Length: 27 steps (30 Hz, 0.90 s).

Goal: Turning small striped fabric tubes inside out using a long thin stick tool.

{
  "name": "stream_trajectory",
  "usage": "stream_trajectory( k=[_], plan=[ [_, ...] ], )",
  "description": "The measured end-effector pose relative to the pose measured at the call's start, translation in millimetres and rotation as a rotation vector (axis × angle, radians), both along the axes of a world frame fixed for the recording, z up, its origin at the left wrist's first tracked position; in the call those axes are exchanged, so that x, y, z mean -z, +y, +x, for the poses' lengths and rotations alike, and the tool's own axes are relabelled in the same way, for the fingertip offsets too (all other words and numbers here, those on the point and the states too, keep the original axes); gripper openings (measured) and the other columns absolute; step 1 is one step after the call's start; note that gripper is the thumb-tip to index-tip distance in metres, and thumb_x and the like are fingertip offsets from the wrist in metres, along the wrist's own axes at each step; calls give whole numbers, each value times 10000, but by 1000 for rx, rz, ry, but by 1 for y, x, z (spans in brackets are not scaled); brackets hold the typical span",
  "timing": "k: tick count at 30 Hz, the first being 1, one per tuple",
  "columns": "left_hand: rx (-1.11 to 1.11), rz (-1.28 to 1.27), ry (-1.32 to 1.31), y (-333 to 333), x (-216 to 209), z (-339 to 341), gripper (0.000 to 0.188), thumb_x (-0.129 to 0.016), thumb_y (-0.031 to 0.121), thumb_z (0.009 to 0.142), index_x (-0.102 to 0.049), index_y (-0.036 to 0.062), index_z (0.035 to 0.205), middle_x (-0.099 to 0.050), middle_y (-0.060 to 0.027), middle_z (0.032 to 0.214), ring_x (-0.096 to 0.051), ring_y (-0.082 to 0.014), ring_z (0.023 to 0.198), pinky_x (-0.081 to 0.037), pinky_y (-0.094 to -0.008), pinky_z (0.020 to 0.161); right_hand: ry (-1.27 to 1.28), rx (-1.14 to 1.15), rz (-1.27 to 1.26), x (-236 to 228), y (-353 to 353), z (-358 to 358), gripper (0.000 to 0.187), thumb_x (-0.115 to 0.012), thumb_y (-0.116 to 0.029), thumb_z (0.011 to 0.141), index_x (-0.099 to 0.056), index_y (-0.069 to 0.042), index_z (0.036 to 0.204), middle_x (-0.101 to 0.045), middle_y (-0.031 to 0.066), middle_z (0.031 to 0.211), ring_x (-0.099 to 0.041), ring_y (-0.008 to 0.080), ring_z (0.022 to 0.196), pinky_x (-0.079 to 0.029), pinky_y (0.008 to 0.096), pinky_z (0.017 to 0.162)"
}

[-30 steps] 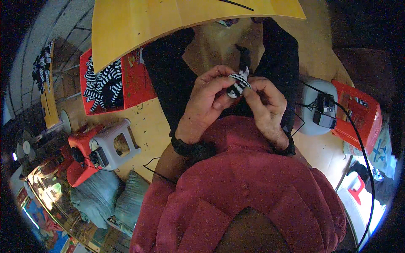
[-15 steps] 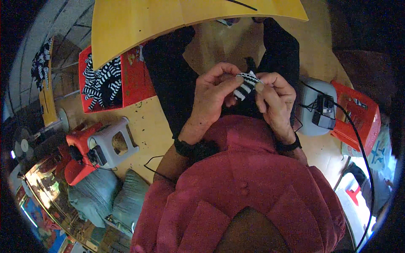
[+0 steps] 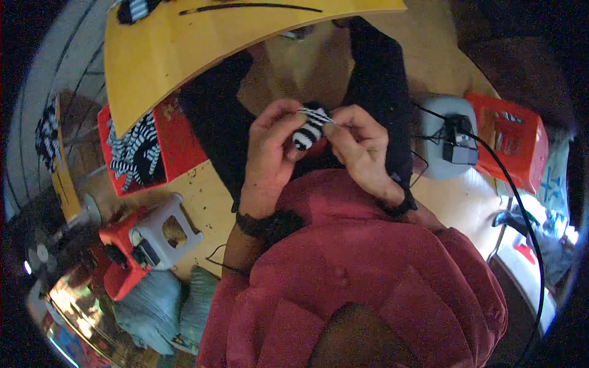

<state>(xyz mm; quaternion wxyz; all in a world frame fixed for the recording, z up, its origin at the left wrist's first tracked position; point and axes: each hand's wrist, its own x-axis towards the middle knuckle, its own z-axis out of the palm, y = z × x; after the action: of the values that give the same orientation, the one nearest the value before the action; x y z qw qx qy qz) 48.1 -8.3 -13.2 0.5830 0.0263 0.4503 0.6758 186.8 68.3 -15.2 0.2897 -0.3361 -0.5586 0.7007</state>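
Note:
A small black-and-white striped knitted piece (image 3: 308,132) is held between my two hands, above my lap. My left hand (image 3: 270,144) is closed, its thumb and fingers pinching the piece from the left. From the other side my right hand (image 3: 362,147) pinches the upper right edge, where thin white strands show near the fingertips. The lower end looks rounded, like a small tube. Its far side is hidden by my fingers.
A yellow wooden tabletop (image 3: 215,46) lies ahead, with a thin dark stick (image 3: 251,7) and a striped piece (image 3: 140,8) on it. A red bin (image 3: 184,144) at left holds several striped pieces (image 3: 132,147). Stools stand either side; a black cable (image 3: 521,221) hangs at right.
The view has shifted, showing more of the tabletop's left part. The striped piece has turned from a flatter spread to a rounded, narrower shape; both hands still pinch it.

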Motion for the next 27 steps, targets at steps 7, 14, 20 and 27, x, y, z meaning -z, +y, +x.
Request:
stream_trajectory(
  k=[7, 14, 20, 27],
  plan=[
    [-44, 43, -204, -3, 3, 13, 245, -575, 72, 804, -540, 71, 1047, -601, -64, 882, -578, -126, 647, -462, -216, 501, 18, -1, -118, 11, 10, 3, 87, -567, -100, 856, -553, -28, 809, -534, -31, 653, -461, 24, 571, -363, 195, 469],
    [30, 42, 44, -3, 1, 7, 173, -577, 5, 810, -570, 34, 980, -602, -22, 759, -511, -77, 524, -397, -212, 453, 146, -32, -383, 0, 16, 3, 44, -582, -70, 845, -567, -41, 816, -535, -8, 625, -420, 31, 452, -288, 197, 376],
    [-24, -54, 547, -1, -7, 12, 154, -616, -1, 801, -616, 20, 954, -634, -33, 821, -589, -86, 666, -469, -225, 549, 147, -107, -349, -14, 10, 9, 34, -550, -43, 849, -546, -28, 819, -524, -2, 630, -369, 23, 421, -238, 193, 356],
    [-46, -7, 284, -4, -14, 13, 109, -599, 46, 834, -587, 38, 943, -615, -11, 780, -530, -38, 572, -389, -164, 427, -4, -106, 254, -4, 6, 14, 67, -602, -51, 814, -539, -28, 817, -568, 24, 662, -524, 85, 567, -408, 245, 503]
  ],
)
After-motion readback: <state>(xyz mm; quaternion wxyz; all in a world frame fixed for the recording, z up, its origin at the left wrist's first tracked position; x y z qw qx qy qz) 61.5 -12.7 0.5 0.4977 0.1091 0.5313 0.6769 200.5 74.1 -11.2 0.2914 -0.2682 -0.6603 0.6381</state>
